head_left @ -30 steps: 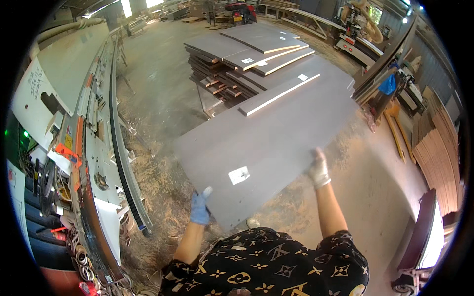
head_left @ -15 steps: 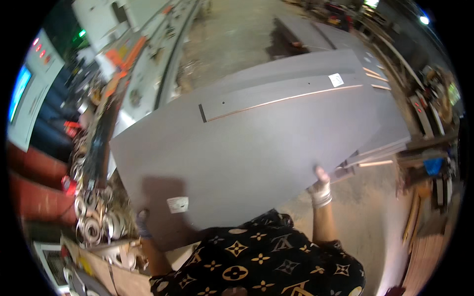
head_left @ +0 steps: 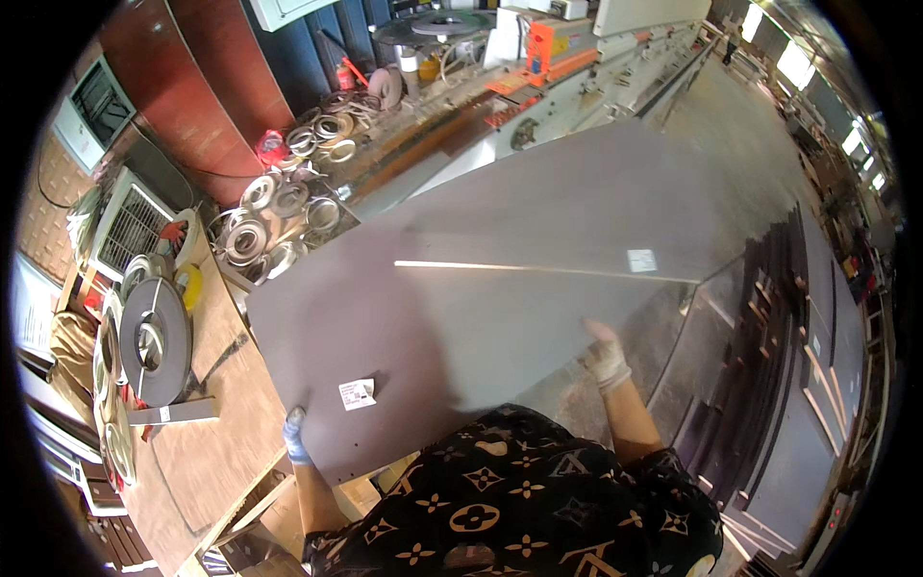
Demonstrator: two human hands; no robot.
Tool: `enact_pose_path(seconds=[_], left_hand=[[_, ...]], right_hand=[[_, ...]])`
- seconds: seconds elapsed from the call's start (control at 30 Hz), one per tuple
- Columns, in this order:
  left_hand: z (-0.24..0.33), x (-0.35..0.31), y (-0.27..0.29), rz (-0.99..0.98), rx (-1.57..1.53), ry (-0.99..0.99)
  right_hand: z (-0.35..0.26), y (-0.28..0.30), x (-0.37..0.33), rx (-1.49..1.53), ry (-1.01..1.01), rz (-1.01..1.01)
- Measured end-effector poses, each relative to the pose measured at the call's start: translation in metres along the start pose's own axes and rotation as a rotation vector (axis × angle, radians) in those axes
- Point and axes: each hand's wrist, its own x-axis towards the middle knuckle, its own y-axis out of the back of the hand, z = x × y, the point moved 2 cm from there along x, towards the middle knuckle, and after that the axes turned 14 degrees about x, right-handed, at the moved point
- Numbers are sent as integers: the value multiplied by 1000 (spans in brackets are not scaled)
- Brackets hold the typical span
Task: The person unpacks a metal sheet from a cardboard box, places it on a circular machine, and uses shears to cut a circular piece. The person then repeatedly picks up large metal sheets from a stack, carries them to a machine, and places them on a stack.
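A large flat grey panel [head_left: 519,356] spans the space in front of me, held by both hands along its near side. My left hand [head_left: 295,435], in a pale glove, is closed on its near left corner, thumb on the face. On the right edge my right hand [head_left: 606,360], also gloved, grips with the thumb on top and fingers hidden beneath. A thin pale strip or edge [head_left: 538,270] runs across the panel. One white label [head_left: 357,394] lies near the left hand, another label [head_left: 641,261] near the far right end.
Left stands a plywood-topped table [head_left: 207,462] with a large dark roll of edging [head_left: 156,341]. Several smaller rolls [head_left: 247,240] are heaped beyond it. A long machine with an orange housing [head_left: 561,50] runs along the far side. Stacked grey panels [head_left: 817,385] stand at the right.
My view has swung left, bringing the plywood table and rolls into sight. The held panel has come away from the stack, which now sits apart at the right. Both hands keep their hold.
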Motion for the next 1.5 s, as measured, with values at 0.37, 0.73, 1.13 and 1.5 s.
enact_pose_path(seconds=[0.37, 0.73, 1.13, 1.5], left_hand=[[-5, 26, 58, 356, 35, -69], [-2, 124, 29, 782, 360, -342], [30, 303, -143, 236, 2106, -317], [13, 451, -174, -151, 2148, -438]], right_hand=[[59, -97, 173, -82, -364, -106], [75, -137, 270, 199, -488, 130], [79, -141, 285, 238, -545, 230], [33, -126, 360, -24, -204, 446]])
